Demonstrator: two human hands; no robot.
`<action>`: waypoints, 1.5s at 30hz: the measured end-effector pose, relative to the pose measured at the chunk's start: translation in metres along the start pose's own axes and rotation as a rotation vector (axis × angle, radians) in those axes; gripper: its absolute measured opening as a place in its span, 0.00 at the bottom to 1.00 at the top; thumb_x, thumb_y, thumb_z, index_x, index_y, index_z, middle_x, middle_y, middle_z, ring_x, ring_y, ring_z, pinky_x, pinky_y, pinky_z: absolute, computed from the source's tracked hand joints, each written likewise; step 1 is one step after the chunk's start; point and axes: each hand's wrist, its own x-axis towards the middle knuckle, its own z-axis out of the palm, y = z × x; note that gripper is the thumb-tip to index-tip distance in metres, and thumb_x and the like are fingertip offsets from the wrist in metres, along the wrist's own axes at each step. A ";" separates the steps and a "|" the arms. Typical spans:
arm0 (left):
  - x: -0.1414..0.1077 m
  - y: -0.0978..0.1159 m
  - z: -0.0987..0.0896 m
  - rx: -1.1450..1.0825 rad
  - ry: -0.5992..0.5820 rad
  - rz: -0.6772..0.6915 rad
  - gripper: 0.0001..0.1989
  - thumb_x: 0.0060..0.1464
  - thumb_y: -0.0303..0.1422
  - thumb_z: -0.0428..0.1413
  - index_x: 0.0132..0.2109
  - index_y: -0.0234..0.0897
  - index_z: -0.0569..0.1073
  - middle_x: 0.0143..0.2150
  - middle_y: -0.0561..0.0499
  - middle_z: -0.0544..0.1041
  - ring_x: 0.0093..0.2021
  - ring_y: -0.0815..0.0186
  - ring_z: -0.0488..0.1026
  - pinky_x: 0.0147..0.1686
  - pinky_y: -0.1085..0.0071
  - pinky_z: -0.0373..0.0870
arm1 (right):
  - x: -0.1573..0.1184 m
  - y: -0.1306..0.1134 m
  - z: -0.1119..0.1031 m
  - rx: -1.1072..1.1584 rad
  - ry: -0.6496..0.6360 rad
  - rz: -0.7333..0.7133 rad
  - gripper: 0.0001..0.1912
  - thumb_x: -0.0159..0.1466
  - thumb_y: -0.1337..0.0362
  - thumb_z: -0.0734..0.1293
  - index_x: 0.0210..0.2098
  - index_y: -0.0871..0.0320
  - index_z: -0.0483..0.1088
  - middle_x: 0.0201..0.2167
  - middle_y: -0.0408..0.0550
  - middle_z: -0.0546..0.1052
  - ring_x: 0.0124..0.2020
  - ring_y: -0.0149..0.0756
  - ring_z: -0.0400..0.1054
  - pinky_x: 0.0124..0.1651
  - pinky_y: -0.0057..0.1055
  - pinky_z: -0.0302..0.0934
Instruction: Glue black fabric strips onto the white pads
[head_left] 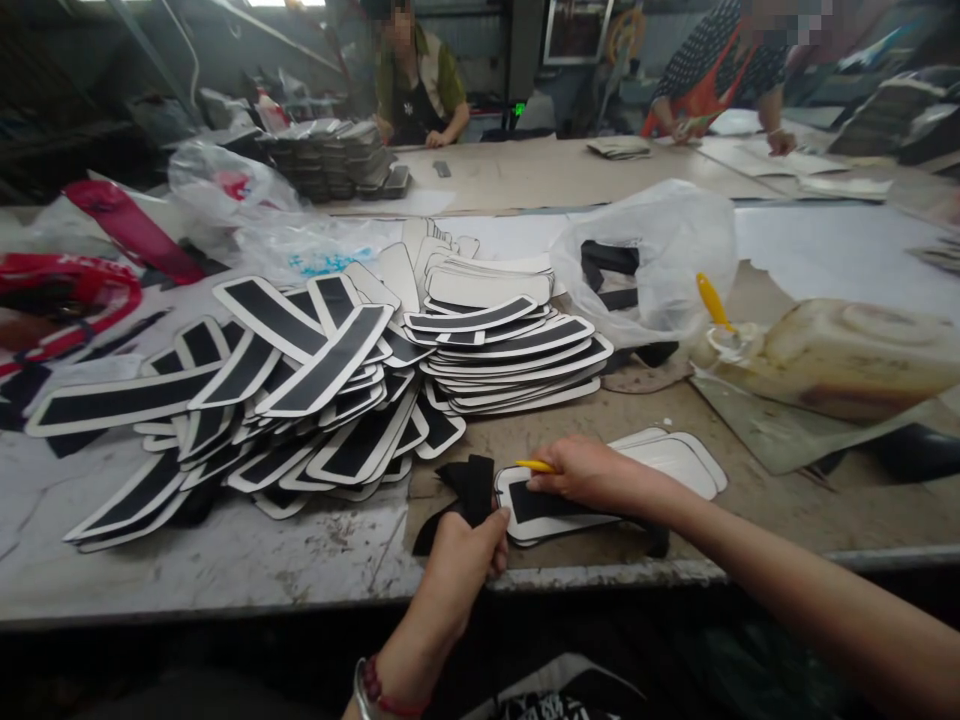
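Note:
My right hand [581, 470] is closed round a slim yellow tool [535, 466] whose end pokes out to the left; its kind is hidden. Under that hand, a black strip [532, 500] lies on a white, round-cornered panel [523, 535]. My left hand [465, 550] grips dark fabric strips [476, 485], its thumb touching the panel's left edge. More white panels [675, 462] stick out beyond my right wrist. To the left, panels bearing black strips form a loose heap [322, 370], beside a neater stack [517, 370].
A plastic bag [675, 260] with black strips stands behind my right hand. At right lies a cloudy plastic bottle [862, 355], a yellow handle [712, 300] at its mouth. Two people [420, 80] work across the tables. The table's front edge [225, 605] runs close to me.

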 end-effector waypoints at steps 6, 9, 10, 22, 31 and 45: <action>0.002 0.003 -0.002 -0.003 -0.024 -0.009 0.17 0.40 0.43 0.55 0.17 0.34 0.65 0.12 0.53 0.62 0.14 0.73 0.57 0.18 0.75 0.51 | 0.002 0.002 0.003 -0.064 0.020 0.002 0.10 0.61 0.58 0.62 0.31 0.56 0.72 0.29 0.47 0.76 0.31 0.37 0.69 0.31 0.26 0.53; 0.002 0.003 -0.002 -0.004 -0.025 -0.006 0.18 0.40 0.44 0.55 0.17 0.34 0.64 0.12 0.53 0.62 0.14 0.73 0.57 0.18 0.75 0.51 | 0.003 0.001 0.004 -0.086 0.023 0.004 0.10 0.61 0.58 0.62 0.33 0.56 0.72 0.30 0.48 0.77 0.32 0.38 0.69 0.31 0.27 0.53; 0.002 0.003 -0.002 -0.002 -0.026 -0.004 0.18 0.40 0.44 0.55 0.17 0.34 0.64 0.13 0.54 0.62 0.14 0.73 0.57 0.18 0.75 0.51 | 0.003 0.001 0.004 -0.093 0.024 0.006 0.10 0.61 0.58 0.62 0.34 0.55 0.73 0.30 0.48 0.77 0.32 0.38 0.70 0.31 0.27 0.53; 0.011 0.002 0.001 0.056 0.003 0.010 0.21 0.40 0.46 0.56 0.14 0.35 0.62 0.10 0.54 0.59 0.12 0.73 0.55 0.16 0.75 0.48 | 0.001 -0.007 0.003 -0.161 0.050 -0.009 0.13 0.60 0.57 0.62 0.38 0.55 0.74 0.35 0.52 0.78 0.37 0.43 0.71 0.31 0.28 0.55; 0.015 -0.002 0.002 0.107 0.031 0.041 0.22 0.41 0.45 0.56 0.12 0.37 0.60 0.08 0.55 0.56 0.11 0.73 0.52 0.16 0.74 0.47 | -0.065 0.046 -0.020 -0.205 0.046 0.108 0.09 0.57 0.58 0.64 0.31 0.56 0.72 0.31 0.50 0.76 0.34 0.43 0.69 0.30 0.29 0.54; 0.019 -0.008 -0.003 0.197 0.021 0.033 0.29 0.40 0.54 0.57 0.10 0.36 0.60 0.08 0.54 0.56 0.13 0.71 0.53 0.18 0.72 0.48 | -0.089 0.101 -0.017 -0.138 0.253 0.479 0.16 0.60 0.54 0.61 0.39 0.60 0.68 0.38 0.56 0.74 0.42 0.48 0.68 0.39 0.34 0.56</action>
